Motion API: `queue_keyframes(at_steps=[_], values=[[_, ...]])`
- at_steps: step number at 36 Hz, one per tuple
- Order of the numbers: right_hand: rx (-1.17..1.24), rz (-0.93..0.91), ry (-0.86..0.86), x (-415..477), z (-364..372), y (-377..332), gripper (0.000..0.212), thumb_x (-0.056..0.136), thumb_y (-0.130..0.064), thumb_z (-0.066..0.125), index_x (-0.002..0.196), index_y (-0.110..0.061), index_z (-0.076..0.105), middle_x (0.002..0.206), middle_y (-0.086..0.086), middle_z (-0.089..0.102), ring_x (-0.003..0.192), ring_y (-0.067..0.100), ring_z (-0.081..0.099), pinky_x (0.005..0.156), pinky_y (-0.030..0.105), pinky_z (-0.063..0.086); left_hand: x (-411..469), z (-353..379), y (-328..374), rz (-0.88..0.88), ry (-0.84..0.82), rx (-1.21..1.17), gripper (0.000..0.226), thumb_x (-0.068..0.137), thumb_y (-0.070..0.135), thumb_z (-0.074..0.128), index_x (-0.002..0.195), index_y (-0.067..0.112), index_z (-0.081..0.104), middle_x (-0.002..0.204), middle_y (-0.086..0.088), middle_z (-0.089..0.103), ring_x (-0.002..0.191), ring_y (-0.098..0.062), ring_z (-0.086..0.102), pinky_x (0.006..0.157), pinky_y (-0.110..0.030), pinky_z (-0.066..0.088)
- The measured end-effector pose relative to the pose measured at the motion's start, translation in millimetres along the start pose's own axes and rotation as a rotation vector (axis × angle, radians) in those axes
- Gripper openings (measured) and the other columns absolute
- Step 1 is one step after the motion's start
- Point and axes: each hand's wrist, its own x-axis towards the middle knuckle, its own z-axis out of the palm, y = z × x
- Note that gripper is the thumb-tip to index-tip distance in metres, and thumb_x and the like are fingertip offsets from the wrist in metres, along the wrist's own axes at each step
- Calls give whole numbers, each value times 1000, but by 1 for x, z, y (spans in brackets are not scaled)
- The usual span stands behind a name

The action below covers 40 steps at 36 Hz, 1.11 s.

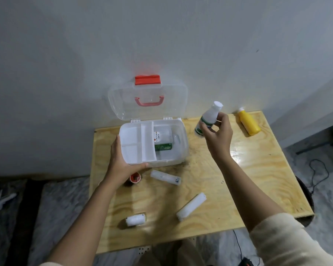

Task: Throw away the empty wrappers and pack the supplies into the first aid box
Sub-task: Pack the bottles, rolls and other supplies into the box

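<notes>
Overhead, head view. Right hand raised above table, fingers curled round body of white bottle, thumb on near side, fingertips on far side; bottle clear of table, tilted, cap uppermost, just right of box. Left hand laid against box's front-left corner, thumb along left wall, fingers spread under front edge, steadying it. Lid swung back and upright against wall; tray seated over left half of box, right half open, already holding a cling-film pack and a green item.

Left on table: tape roll touching left wrist; tube just in front of box; long white roll and short white roll nearer front edge; yellow bottle lying at far right corner. Whether any of these was an empty wrapper: could not be told.

Handling, judged: white bottle rigid plastic, smooth, probably light to moderate depending on fill; best gripped round labelled middle, not cap. Rolls probably soft and very light, taken across middle with gentle pinch. Box thin-walled, prone to sliding, hence bracing.
</notes>
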Motion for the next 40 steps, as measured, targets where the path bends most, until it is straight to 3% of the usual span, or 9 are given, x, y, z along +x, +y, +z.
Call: queue_keyframes(at_steps=[2, 5, 7, 9, 13, 21, 28, 34, 40], values=[[74, -41, -36, -10, 4, -20, 36, 76, -8, 71, 104, -13, 50, 103, 5, 57, 93, 16, 59, 72, 24, 56, 1, 0, 2, 12, 2, -13, 115, 33, 50, 83, 134, 19, 37, 126, 5, 40, 114, -9, 44, 88, -21, 41], [88, -82, -219, -20, 11, -37, 41, 73, -4, 73, 107, -8, 49, 101, 2, 55, 88, 10, 59, 71, 21, 57, 5, 0, -2, 3, 4, -18, 114, 33, 46, 87, 133, 21, 38, 130, 0, 45, 119, -16, 49, 91, -34, 50], [16, -112, -386, -26, 18, -39, 43, 71, -4, 75, 106, -9, 50, 101, 3, 56, 87, 13, 59, 71, 20, 56, 7, -1, -6, 4, 4, -14, 112, 34, 42, 89, 132, 23, 39, 130, 0, 46, 119, -18, 51, 92, -39, 51], [-103, -150, -516, -31, 26, -34, 39, 70, -6, 76, 101, -8, 53, 101, 6, 60, 87, 18, 60, 73, 19, 56, 7, -1, -6, 14, 11, -20, 110, 34, 40, 88, 131, 25, 40, 128, 2, 48, 117, -16, 51, 90, -35, 51], [-364, -204, -659, -35, 41, -21, 47, 66, -12, 76, 108, -14, 55, 104, 8, 65, 90, 24, 62, 74, 42, 58, 7, -1, -11, 22, -3, -30, 109, 38, 37, 91, 132, 27, 37, 130, 3, 46, 119, -14, 49, 93, -36, 50], [-548, -145, -765, -34, 58, -13, 60, 65, -18, 76, 119, -18, 49, 108, 9, 63, 96, 28, 58, 76, 46, 56, 8, 1, -11, 19, 5, -21, 115, 34, 45, 92, 132, 27, 37, 130, 4, 45, 119, -14, 49, 93, -35, 49], [-577, -129, -814, -37, 64, -12, 53, 67, -18, 76, 114, -16, 52, 88, 4, 61, 82, 25, 57, 71, 40, 55, 7, 1, -14, -2, 2, -18, 116, 34, 47, 91, 133, 29, 35, 132, 2, 42, 122, -16, 45, 97, -41, 48], [-561, -114, -880, -37, 67, -10, 54, 70, -14, 75, 119, -13, 52, 104, 14, 64, 95, 29, 57, 85, 44, 53, 7, 1, -16, -16, -10, -13, 119, 34, 50, 89, 136, 30, 31, 135, 2, 39, 125, -18, 42, 99, -43, 47], [-529, -93, -929, -35, 62, -15, 50, 75, -12, 72, 121, -10, 51, 93, 4, 52, 83, 19, 49, 73, 28, 42, 9, 1, -18, -5, -12, -23, 118, 36, 47, 93, 136, 32, 32, 135, 3, 41, 125, -16, 44, 99, -44, 48]])
